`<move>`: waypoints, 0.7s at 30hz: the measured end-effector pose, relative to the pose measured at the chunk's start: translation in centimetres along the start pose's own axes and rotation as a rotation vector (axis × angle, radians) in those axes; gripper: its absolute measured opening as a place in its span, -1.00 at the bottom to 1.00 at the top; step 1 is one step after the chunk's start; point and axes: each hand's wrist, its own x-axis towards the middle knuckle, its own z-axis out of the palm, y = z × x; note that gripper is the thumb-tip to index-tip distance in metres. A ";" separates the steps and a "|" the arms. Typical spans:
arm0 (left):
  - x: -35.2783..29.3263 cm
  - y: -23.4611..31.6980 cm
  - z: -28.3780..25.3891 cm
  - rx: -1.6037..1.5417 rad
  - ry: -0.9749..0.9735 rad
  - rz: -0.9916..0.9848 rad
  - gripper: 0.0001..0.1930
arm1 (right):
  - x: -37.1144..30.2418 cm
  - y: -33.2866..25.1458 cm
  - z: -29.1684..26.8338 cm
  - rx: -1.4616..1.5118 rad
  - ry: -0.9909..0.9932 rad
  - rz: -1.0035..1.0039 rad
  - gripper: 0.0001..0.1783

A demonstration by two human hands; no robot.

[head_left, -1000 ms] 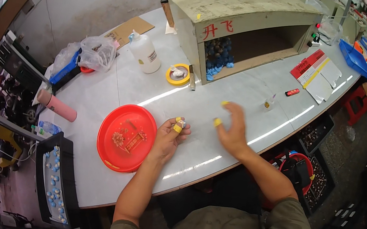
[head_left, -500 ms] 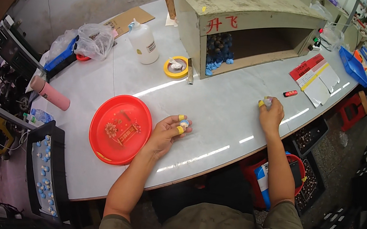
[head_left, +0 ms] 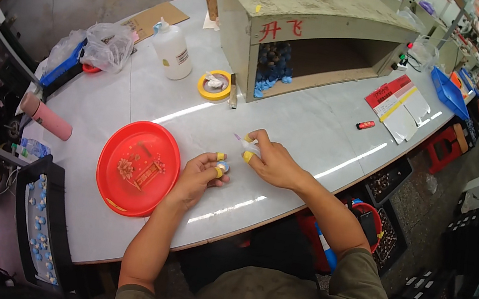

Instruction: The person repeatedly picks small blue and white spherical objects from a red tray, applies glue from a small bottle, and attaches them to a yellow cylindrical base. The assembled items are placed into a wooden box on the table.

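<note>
Yellow tape wraps the thumb and a fingertip of my left hand (head_left: 193, 181), which pinches a small blue-and-white ball-like piece (head_left: 223, 166) above the table. Facing it from the right, my right hand (head_left: 278, 165) is closed round a small whitish squeeze bottle (head_left: 251, 147), largely covered by the fingers. A thin pinkish tip points from the bottle toward the upper left, apart from the piece. Two fingertips of the right hand also carry yellow tape. Just left of my left hand lies a round red tray (head_left: 133, 196).
Beyond my hands stand a grey open-fronted box (head_left: 314, 5), a yellow tape roll (head_left: 201, 87) and a white bottle (head_left: 172, 54). A pink flask (head_left: 48, 117) is at left, above a black tray (head_left: 64, 234) of blue-and-white pieces. A red marker-like tube (head_left: 365, 125) lies right.
My right hand has come left from the table's right side, bringing the squeeze bottle near the left hand. The left hand keeps its pinch on the piece. The whole view has shifted slightly.
</note>
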 end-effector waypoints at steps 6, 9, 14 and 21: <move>0.8 -0.7 -0.6 0.013 -0.070 0.012 -0.64 | -0.5 1.4 3.4 0.373 0.361 -0.323 -0.66; 0.9 -0.7 -0.6 -0.013 -0.098 0.009 -0.64 | -1.5 2.3 4.3 0.386 0.396 -0.365 -0.65; 0.5 -0.4 -0.6 -0.031 -0.102 -0.021 -0.65 | -1.6 2.8 4.8 0.316 0.400 -0.457 -0.69; 0.9 -0.8 -0.7 0.067 -0.151 -0.001 -0.64 | -1.7 2.5 4.6 0.165 0.423 -0.630 -0.75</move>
